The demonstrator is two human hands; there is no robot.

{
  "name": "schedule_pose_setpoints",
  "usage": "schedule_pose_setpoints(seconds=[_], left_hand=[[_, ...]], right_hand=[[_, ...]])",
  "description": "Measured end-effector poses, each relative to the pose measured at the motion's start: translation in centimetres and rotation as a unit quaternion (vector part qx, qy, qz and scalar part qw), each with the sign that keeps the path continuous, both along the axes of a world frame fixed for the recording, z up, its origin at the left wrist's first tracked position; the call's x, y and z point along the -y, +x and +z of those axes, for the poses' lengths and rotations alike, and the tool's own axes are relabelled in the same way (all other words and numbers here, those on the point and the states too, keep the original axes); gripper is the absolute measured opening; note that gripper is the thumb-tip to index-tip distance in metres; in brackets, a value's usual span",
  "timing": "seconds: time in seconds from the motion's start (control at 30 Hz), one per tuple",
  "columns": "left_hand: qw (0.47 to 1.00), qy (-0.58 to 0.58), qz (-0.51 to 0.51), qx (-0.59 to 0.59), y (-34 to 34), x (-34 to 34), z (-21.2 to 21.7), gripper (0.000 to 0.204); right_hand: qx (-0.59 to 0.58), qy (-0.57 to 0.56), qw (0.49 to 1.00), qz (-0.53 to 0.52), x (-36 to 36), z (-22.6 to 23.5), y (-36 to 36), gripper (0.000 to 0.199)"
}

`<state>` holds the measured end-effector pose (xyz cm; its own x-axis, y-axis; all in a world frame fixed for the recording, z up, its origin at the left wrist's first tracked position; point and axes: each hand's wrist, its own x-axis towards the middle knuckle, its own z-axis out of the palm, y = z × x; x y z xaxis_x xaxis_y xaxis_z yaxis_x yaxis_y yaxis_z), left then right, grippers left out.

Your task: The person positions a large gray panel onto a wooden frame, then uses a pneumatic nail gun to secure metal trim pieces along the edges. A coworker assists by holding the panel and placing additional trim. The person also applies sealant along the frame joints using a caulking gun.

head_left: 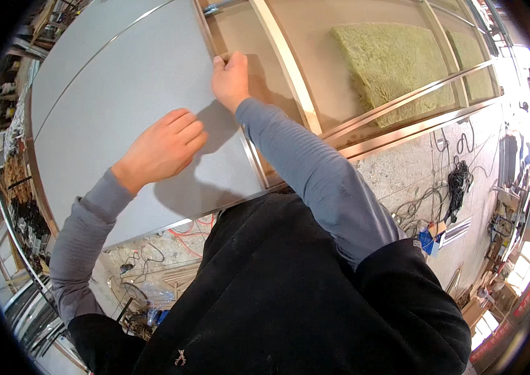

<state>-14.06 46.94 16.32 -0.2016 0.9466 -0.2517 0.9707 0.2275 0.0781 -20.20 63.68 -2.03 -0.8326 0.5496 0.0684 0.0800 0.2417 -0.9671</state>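
Observation:
A large flat grey panel lies before me, crossed by a thin metal seam line. My left hand is above it with the fingers curled in; whatever they might hold is hidden. At the panel's right side runs a narrow edge strip. My right hand pinches this strip between thumb and bent fingers. To the right of that hand, an open frame has a brown backing sheet and a pale wooden batten.
A yellow-green insulation slab sits within the frame, behind a long metallic-looking rail. Black cables and a blue box lie on the concrete floor at right. Red hose shows below the panel. Stacked material lines the left.

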Motion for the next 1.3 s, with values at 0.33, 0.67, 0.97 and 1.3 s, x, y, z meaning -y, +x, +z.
schedule_pose_setpoints(seconds=[0.33,0.67,0.97,1.3], left_hand=[[0.969,0.237,-0.014,0.075,-1.1,-3.6,-8.8,0.034],[0.955,0.283,-0.012,0.085,-11.1,-4.0,-10.1,0.02],[0.955,0.277,-0.013,0.104,-13.2,-4.8,-10.4,0.023],[0.949,0.294,0.008,0.113,-17.0,-4.3,-11.3,0.031]], right_hand=[[0.116,-0.113,0.973,0.166,-7.5,4.4,14.0,0.03],[0.147,0.2,0.966,0.069,-0.8,9.4,24.1,0.021],[0.191,0.168,0.961,0.111,-1.1,10.0,23.5,0.027],[0.224,0.161,0.952,0.135,-1.1,11.7,18.1,0.027]])
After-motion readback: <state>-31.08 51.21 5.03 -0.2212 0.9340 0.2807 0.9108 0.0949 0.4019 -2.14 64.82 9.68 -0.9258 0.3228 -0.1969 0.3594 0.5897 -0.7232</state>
